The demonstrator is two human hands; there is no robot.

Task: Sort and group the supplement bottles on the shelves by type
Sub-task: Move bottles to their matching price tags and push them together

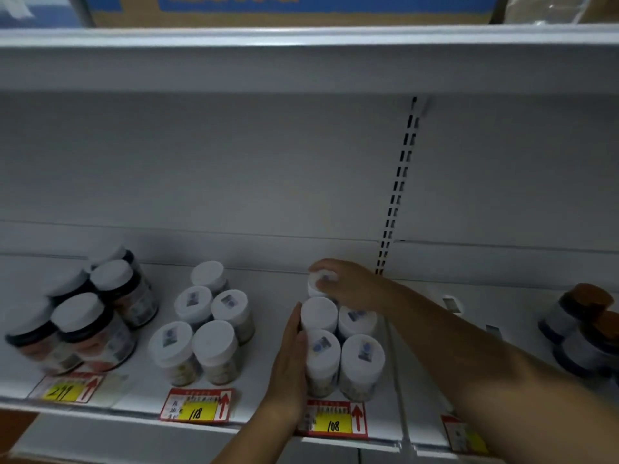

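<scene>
- Red-and-yellow price tags line the shelf lip [140, 415] nearest the camera: "108" [333, 419] under the hands, "118" [197, 406] to its left, a blurred one [67, 388] further left, another [464, 433] cut off at right.
- Left hand [289, 370] lies flat, fingers straight, against the left side of the white-capped cluster [338, 349], touching the two left bottles.
- That cluster stands two by two just behind the "108" tag; smooth round caps, some with small blue stickers, pale cylindrical bodies.
- Right hand [341, 283] reaches over it, fingers curled round the cap of a fifth bottle [316, 284] at the back of the cluster.
- Bare shelf shows as a narrow lane between this cluster and a second white-capped group [204, 326] of five above the "118" tag.
- Dark jars [90, 309] with white lids stand at far left, blurred, near the front edge.
- Brown-capped bottles [582, 326] sit at far right, well apart, beyond a seam in the shelf.
- Behind all groups the shelf is open to the smooth grey back panel [234, 169], with a slotted upright [398, 185].
- Overhead, the upper shelf's edge [301, 36] carries a cardboard box [284, 10].
</scene>
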